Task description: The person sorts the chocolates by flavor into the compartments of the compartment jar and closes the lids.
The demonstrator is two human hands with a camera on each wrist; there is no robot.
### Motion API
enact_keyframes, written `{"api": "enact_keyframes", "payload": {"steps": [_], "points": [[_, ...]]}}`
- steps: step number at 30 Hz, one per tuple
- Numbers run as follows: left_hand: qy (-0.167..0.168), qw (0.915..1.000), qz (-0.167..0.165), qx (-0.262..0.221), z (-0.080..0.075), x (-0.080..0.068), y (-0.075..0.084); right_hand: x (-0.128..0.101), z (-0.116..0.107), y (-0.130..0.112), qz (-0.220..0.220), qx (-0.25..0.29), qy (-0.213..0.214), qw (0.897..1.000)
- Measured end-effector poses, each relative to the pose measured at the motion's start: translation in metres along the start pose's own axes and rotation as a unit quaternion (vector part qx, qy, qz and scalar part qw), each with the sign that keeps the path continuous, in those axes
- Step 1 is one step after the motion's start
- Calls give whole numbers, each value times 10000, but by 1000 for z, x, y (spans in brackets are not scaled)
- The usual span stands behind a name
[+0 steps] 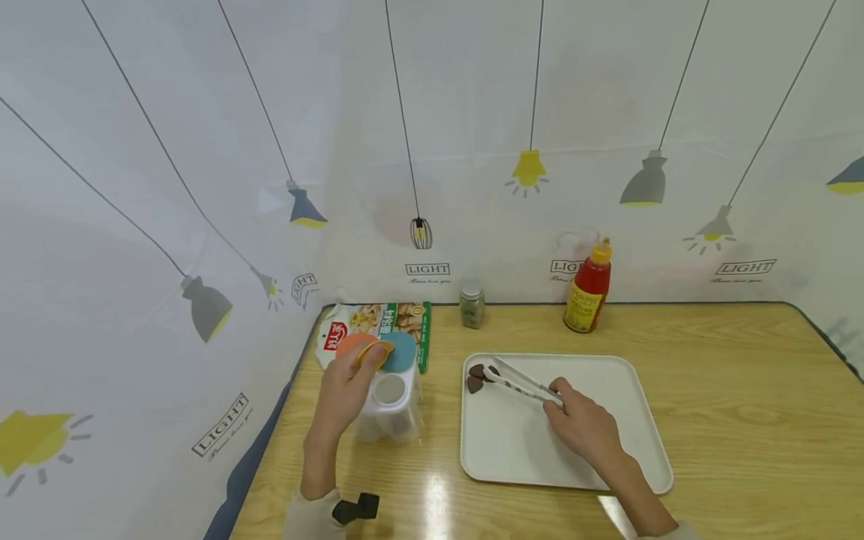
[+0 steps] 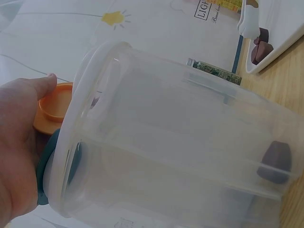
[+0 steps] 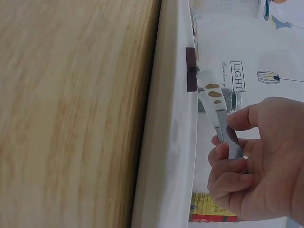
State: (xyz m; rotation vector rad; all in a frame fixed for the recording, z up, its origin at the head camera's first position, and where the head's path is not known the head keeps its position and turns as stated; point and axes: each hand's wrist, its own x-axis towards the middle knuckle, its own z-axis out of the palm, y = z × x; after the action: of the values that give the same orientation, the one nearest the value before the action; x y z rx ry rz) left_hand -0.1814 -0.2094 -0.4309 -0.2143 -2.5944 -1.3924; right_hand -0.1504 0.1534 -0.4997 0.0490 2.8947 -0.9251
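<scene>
Clear plastic container (image 1: 390, 405), orange lid, gripped by left hand (image 1: 347, 390); right hand (image 1: 584, 427) pinches tongs (image 1: 520, 381).

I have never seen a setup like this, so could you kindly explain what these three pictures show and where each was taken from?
No machine: a person works bare-handed, wearing three cameras. The head view looks down on a wooden table. The left hand grips a clear plastic container by its lidded top; its wrist camera looks along the container wall. The right hand holds tongs reaching brown pieces on a white tray; its wrist camera sees the tray edge-on. Behind stand a red sauce bottle, a small jar and a food packet.
</scene>
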Motion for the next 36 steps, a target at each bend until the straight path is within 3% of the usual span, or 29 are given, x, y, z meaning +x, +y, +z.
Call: {"api": "enact_keyframes", "payload": {"steps": [8, 25, 36], "points": [[-8, 10000, 6, -16, 0, 0, 1, 6, 9, 5, 2, -259, -328, 9991], [0, 10000, 59, -18, 1, 0, 1, 0, 5, 6, -418, 35, 162, 9990], [-4, 10000, 22, -17, 0, 0, 2, -16, -18, -30, -906, 356, 451, 9942]]}}
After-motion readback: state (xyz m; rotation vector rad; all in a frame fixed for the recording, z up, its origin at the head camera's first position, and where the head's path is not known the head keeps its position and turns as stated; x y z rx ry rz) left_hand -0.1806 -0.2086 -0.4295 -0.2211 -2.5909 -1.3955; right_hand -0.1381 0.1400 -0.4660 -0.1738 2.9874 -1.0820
